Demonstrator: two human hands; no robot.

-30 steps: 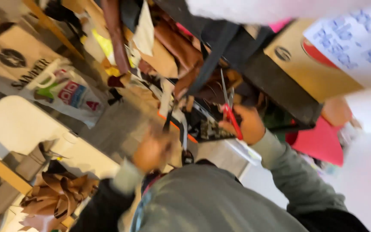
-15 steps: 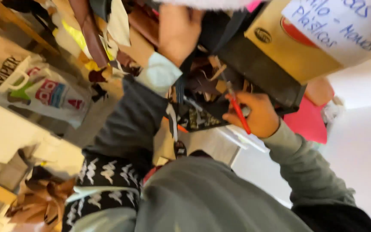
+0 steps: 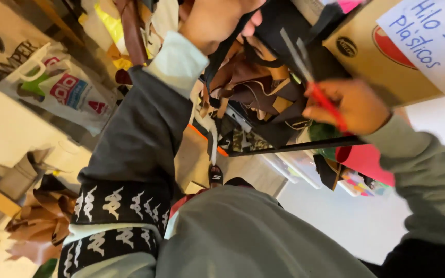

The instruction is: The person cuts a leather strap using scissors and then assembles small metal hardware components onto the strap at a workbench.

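Observation:
My left hand point(image 3: 216, 19) is raised to the top of the view and closed on a black strap point(image 3: 213, 69) of a black fabric piece point(image 3: 284, 36); the strap hangs down from my fist. My right hand point(image 3: 357, 105) holds red-handled scissors point(image 3: 315, 77), whose grey blades point up toward the black fabric, just right of the left hand. Whether the blades touch the fabric is unclear. Beneath the black piece lies a jumble of brown leather scraps point(image 3: 263, 95).
A cardboard box point(image 3: 359, 64) with a white handwritten paper label stands at the upper right. Printed tote bags point(image 3: 52, 85) hang at the left beside a white surface point(image 3: 6, 128). More brown scraps point(image 3: 37, 221) lie at the lower left. A clear plastic bin point(image 3: 294, 166) and a pink item point(image 3: 369, 160) sit below the pile.
My left hand has risen from near my waist to the top and taken hold of the black strap. The right hand with the scissors has shifted right, blades now raised.

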